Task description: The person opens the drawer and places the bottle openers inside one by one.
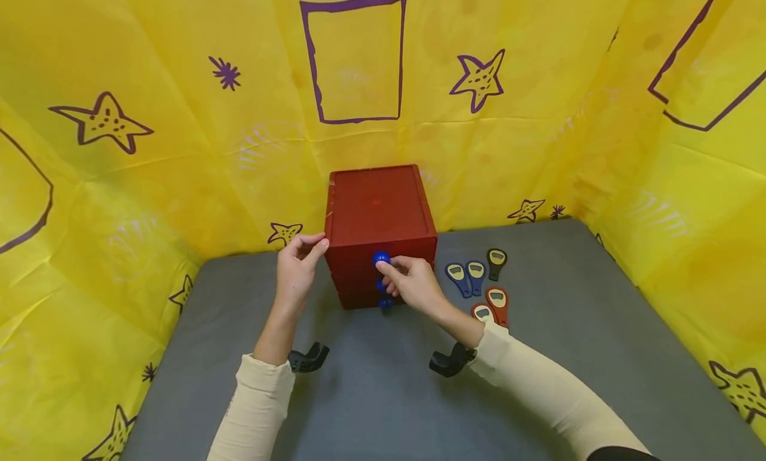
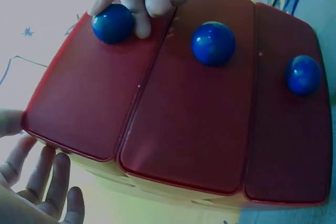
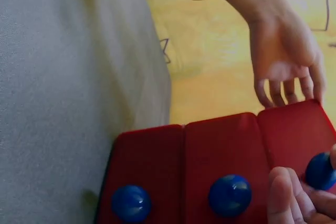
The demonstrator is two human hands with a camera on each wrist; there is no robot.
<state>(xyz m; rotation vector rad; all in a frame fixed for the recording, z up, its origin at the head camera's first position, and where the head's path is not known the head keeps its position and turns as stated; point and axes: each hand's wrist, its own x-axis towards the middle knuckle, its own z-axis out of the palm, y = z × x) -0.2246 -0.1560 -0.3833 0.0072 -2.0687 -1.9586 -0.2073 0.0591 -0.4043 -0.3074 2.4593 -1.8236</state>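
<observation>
A smooth red plastic drawer unit [image 1: 380, 211], boxy with rounded drawer fronts and glossy blue ball knobs [image 2: 213, 44], stands at the far side of the grey worktop [image 1: 371, 401]. The right hand [image 1: 417, 285] pinches the top knob [image 2: 113, 23]; the left hand [image 1: 297, 265] touches the unit's left edge, fingers loosely extended.

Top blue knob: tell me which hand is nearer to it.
Right. The right hand pinches the top blue knob; the left hand is farther off, at the red drawer unit's top left front corner.
</observation>
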